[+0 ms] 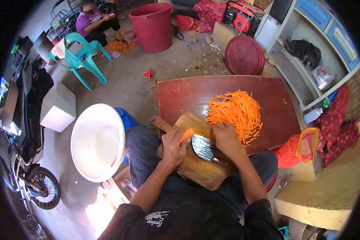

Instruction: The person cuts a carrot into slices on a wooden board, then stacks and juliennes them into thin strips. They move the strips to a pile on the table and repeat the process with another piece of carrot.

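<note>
A wooden cutting board [202,176] lies tilted across my lap, against the near edge of the red-brown table. My left hand [173,149] presses on its left side, with the fingers closed round an orange carrot piece [187,135]. To the right of the carrot is a broad, shiny knife blade [203,147] with a striped look. My right hand [227,139] is closed at the blade's right side; its grip on the handle is mostly hidden. Just beyond that hand, a pile of thin carrot strips [238,114] is heaped on the table [176,94].
A white basin [96,140] stands at my left, near a white box [59,106] and a motorcycle [30,160]. Ahead are a green chair [82,54], a seated person [93,24] and a red bin [151,28]. Red mesh sacks [334,124] lie at right beside shelves [292,74].
</note>
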Motion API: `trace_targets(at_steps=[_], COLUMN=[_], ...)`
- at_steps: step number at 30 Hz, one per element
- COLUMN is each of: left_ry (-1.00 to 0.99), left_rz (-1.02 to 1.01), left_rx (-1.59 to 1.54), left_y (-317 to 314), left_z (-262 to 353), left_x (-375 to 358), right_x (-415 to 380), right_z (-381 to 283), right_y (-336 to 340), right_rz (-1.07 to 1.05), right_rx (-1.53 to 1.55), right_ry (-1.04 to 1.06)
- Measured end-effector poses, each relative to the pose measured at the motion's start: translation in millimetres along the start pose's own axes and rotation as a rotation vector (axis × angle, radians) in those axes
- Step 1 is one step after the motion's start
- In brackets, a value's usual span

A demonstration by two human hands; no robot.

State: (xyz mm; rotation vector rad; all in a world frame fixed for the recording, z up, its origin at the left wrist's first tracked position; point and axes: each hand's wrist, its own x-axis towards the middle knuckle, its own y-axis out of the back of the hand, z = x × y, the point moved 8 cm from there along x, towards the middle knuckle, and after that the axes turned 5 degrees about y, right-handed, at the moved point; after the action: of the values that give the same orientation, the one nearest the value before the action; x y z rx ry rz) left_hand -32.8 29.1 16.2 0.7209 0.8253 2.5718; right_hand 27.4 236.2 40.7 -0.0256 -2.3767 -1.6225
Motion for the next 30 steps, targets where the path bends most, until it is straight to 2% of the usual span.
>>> trace_targets(at_steps=[2,5,6,7,9,13,16,20,22,25,26,29,30], left_ry=[0.007,0.023,0.045,0.065,0.119,0.205,0.289,0.495,0.490,0.476,0.468,0.559,0.591], left_rz=[0.033,0.089,0.080,0.069,0.107,0.133,0.154,0.043,-0.031,-0.120,-0.140,-0.158,-0.151], left_rx=[-0.023,-0.049,-0.067,-0.084,-0.224,-0.465,-0.693,-1.182,-1.304,-1.407,-1.429,-1.524,-1.555], left_y=[0.4,0.5,2.1,2.3,3.2,11.7,6.8,-16.5,-21.1,-23.6,-23.1,-18.8,-17.4], left_z=[-1.6,0.9,3.5,4.2,-0.7,-16.4,-34.3,-48.8,-41.7,-36.0,-35.2,-38.8,-39.5], left_x=[-3.8,-7.5,-5.0,-3.0,-1.6,-0.5,-2.7,-0.8,0.3,-0.9,-0.7,-4.4,-6.6], right_x=[-4.7,-6.6,-9.5,-12.7,-16.8,-32.5,-50.6,-55.9,-44.6,-23.2,-19.7,-23.9,-26.9], right_z=[21.0,-11.4,-15.1,-19.0,-25.4,-12.7,-21.0,-43.3,-37.4,4.9,10.4,10.8,9.1], right_y=[14.7,31.8,15.2,6.0,-9.6,30.4,25.7,15.4,9.2,-11.2,-1.0,25.7,24.2], right_rz=[0.068,0.137,0.074,0.007,-0.124,0.117,0.043,0.003,-0.071,-0.160,-0.095,0.307,0.221], right_rx=[-0.053,0.154,0.196,0.158,0.088,-0.070,0.063,0.129,0.183,0.200,-0.070,0.013,0.202], right_ry=[-0.091,-0.083,-0.015,-0.034,-0.074,-0.254,-0.219,-0.144,-0.148,-0.217,-0.208,-0.156,-0.287])
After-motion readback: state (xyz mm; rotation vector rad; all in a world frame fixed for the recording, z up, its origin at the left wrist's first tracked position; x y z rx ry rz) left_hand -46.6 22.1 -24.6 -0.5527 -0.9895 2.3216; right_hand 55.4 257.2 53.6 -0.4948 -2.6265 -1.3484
